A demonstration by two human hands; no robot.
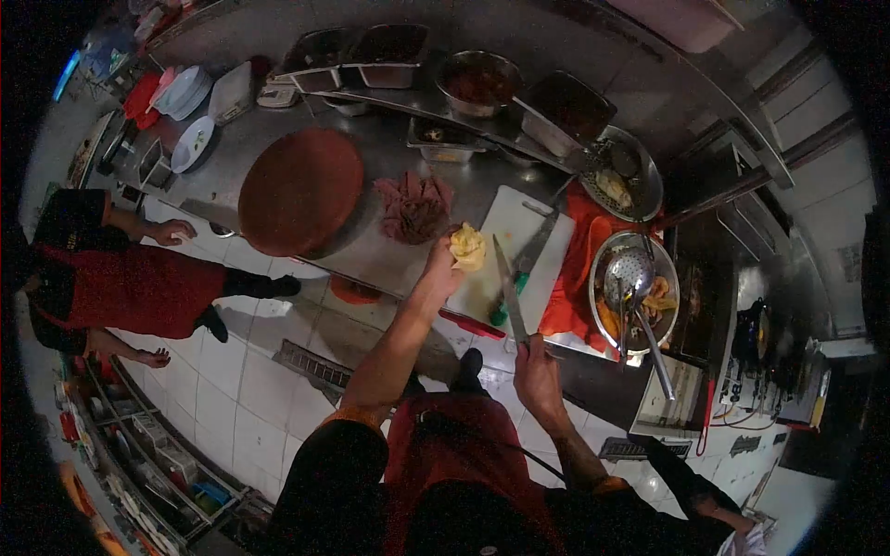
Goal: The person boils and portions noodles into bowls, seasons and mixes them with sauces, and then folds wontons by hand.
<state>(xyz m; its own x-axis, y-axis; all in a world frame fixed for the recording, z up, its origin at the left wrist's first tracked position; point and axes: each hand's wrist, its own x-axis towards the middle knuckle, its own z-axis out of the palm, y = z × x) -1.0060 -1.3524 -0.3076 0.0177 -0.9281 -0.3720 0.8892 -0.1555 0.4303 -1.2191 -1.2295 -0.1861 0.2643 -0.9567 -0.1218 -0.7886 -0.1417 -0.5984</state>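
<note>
My left hand (443,267) holds a pale yellow, lumpy piece of food (468,247) above the left edge of a white cutting board (505,208). In my right hand (537,371) is the handle of a long knife (510,292), its blade pointing up and away over the board. A second knife with a green handle (520,281) lies on the board. A crumpled dark red cloth (413,206) rests on the steel counter, left of the board.
A round brown board (301,192) sits on the counter (218,181). Right of the cutting board are a red cloth (577,250) and a metal bowl (601,320) with food and a skimmer (628,275). A co-worker (130,287) stands at left; another person's arm (718,510) shows lower right.
</note>
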